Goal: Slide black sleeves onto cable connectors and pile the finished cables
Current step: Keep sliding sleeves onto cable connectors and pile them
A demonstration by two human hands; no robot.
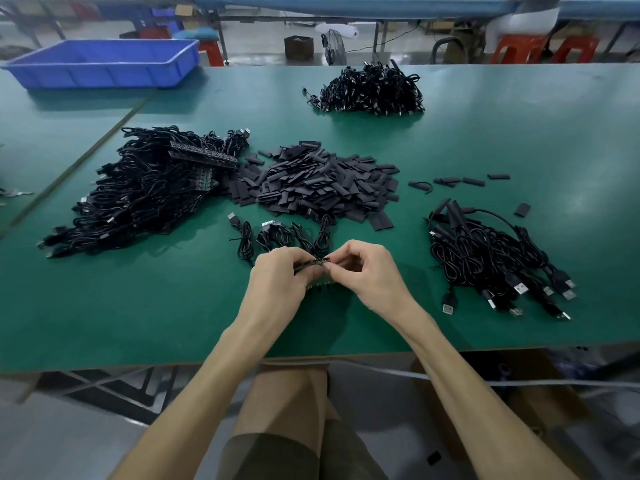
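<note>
Both hands meet over the near middle of the green table (485, 140). My left hand (277, 275) grips a narrow strip of small circuit boards (313, 263) with short black cables (294, 235) trailing away from it. My right hand (363, 268) pinches the strip's right end with curled fingers. A heap of flat black sleeves (322, 181) lies just beyond the hands. To the right sits a pile of black USB cables with sleeves fitted (491, 258). A large tangle of cables on board strips (149, 188) fills the left.
A further cable pile (372, 90) lies at the far middle. A blue plastic bin (104, 62) stands at the far left corner. Several loose sleeves (460, 181) are scattered right of the heap. The table's front edge runs just below my forearms.
</note>
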